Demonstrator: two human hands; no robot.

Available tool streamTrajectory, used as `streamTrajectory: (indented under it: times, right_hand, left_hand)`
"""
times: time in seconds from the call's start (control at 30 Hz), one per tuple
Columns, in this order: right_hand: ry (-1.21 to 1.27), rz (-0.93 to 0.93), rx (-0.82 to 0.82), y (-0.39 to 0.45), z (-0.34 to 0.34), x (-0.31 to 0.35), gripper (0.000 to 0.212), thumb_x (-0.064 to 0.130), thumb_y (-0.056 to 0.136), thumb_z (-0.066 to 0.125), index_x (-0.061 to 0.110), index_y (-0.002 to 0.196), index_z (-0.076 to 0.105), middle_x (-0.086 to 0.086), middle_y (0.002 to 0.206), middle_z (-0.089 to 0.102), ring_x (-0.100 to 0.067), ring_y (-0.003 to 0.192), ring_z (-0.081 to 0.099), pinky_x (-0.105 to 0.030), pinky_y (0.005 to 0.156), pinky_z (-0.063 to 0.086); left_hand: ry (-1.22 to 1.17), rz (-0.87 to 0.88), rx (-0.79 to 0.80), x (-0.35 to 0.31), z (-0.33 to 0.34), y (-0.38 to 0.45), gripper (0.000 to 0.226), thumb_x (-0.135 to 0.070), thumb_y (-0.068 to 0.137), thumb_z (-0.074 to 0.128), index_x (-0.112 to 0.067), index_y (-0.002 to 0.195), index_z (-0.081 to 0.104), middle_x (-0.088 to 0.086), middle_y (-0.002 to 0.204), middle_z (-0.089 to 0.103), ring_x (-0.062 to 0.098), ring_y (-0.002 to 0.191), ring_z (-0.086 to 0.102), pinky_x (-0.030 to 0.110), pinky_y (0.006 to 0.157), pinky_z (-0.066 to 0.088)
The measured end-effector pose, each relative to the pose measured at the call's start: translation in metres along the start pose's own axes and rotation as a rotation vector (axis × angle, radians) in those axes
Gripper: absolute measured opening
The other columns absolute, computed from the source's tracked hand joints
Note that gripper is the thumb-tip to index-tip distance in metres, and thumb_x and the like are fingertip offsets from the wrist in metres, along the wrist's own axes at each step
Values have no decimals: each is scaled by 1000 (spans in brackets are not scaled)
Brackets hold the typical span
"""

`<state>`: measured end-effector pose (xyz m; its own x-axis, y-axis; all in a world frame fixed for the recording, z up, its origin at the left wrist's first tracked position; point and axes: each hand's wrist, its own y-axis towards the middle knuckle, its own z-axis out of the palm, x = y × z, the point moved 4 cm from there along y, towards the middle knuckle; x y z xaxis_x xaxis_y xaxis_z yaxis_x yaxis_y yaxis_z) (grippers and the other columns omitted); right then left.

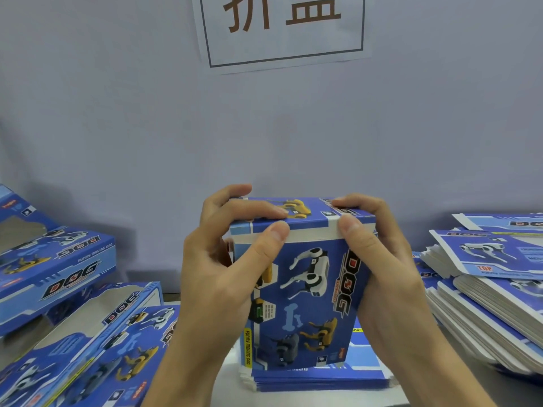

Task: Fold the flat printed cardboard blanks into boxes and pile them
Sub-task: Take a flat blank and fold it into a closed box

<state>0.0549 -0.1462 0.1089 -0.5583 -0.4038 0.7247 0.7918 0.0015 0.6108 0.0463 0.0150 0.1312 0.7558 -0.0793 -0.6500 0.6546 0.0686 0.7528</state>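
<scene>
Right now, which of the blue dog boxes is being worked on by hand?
The upright box at centre, gripped by left hand and right hand. The folded boxes lie untouched at left; flat blanks sit stacked at right.

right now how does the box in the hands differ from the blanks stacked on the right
The box is folded up into a standing shape; the blanks lie flat. The box is a single piece gripped by the left hand and right hand; the blanks sit untouched in a fanned stack. Both share the blue robot-dog print.
</scene>
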Motion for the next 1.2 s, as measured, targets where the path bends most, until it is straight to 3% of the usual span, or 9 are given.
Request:
streamTrajectory:
  times: [0.13, 0.27, 0.47, 0.67, 0.73, 0.87, 1.03, 1.13, 1.2]
  right_hand:
    - [-93, -48, -41, -1, 3, 1, 32, 48, 79, 65, 31, 105, 60, -12, 92, 75, -33, 78, 74, -45, 55, 59]
    - [-149, -75, -78, -2, 7, 0, 31, 52, 79, 63, 35, 105, 60, -13, 89, 74, -45, 74, 69, -68, 57, 54]
    - [-2, -12, 0, -3, 4, -3, 28, 39, 73, 66, 28, 98, 61, -23, 97, 64, -29, 71, 70, -37, 56, 55]
    - [-99, -62, -33, -4, 9, -1, 27, 49, 83, 60, 34, 104, 56, -14, 82, 70, -42, 67, 67, -55, 54, 57]
    - [-167, -83, -57, -4, 12, 1, 24, 53, 89, 57, 37, 107, 56, -17, 83, 69, -48, 67, 64, -61, 54, 56]
    - [-196, -111, -74, -3, 12, 3, 23, 53, 85, 54, 41, 104, 56, -5, 90, 74, -27, 75, 73, -43, 59, 62]
    - [-137, -79, -69, -3, 15, 2, 18, 46, 89, 54, 35, 103, 57, -13, 80, 71, -41, 67, 68, -52, 55, 59]
    - [-49, -78, -103, 0, 11, 2, 17, 39, 94, 50, 23, 98, 55, 5, 71, 73, -13, 60, 71, -23, 51, 56]
    - [-28, -63, -97, -1, 10, 1, 18, 41, 95, 51, 24, 96, 57, 0, 76, 73, -16, 65, 70, -26, 55, 57]
  left_hand:
    - [-43, -46, 41, 2, -5, 0, 9, -33, 73, 75, -30, 81, 77, -7, 133, 55, 33, 116, 64, 61, 73, 59]
    - [-52, -55, 54, 1, -9, 0, 9, -32, 72, 74, -29, 80, 77, -6, 134, 55, 33, 120, 62, 56, 74, 60]
    - [-33, -69, 66, 0, -6, -2, 13, -38, 71, 72, -26, 69, 73, -14, 121, 62, 29, 133, 50, 55, 66, 61]
    - [133, 51, -19, -7, 0, 2, 14, -49, 73, 77, -40, 67, 68, -21, 114, 62, 9, 129, 53, 16, 68, 54]
    - [137, 21, 2, -6, -2, 2, 13, -48, 68, 80, -43, 74, 69, -21, 125, 58, 14, 123, 60, 22, 73, 56]
    - [141, 5, 45, -4, -2, 0, 18, -39, 64, 81, -41, 78, 71, -23, 130, 54, 24, 123, 61, 35, 78, 60]
    - [103, 43, 59, -5, -1, 1, 11, -37, 68, 76, -27, 72, 72, -22, 124, 60, 16, 127, 58, 32, 82, 58]
    - [99, 38, 51, -5, 1, -1, 16, -38, 71, 84, -28, 73, 72, -13, 132, 56, 13, 123, 60, 24, 78, 58]
    - [117, 53, 41, -6, 3, -1, 14, -44, 72, 78, -33, 71, 69, -15, 129, 57, 14, 125, 58, 22, 79, 56]
